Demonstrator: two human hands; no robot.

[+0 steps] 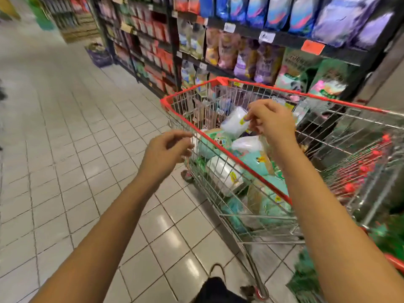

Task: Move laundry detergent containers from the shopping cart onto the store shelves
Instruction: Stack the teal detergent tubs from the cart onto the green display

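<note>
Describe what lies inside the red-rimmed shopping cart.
Inside the shopping cart lie mint-green packs and a white pack; the right hand pinches a white pouch on top. The cart's bottom layer is covered.

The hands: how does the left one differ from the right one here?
The right hand pinches a white packet; the left hand holds nothing. The right hand is above the cart's load; the left hand is outside, by the red rim. Both have curled fingers.
</note>
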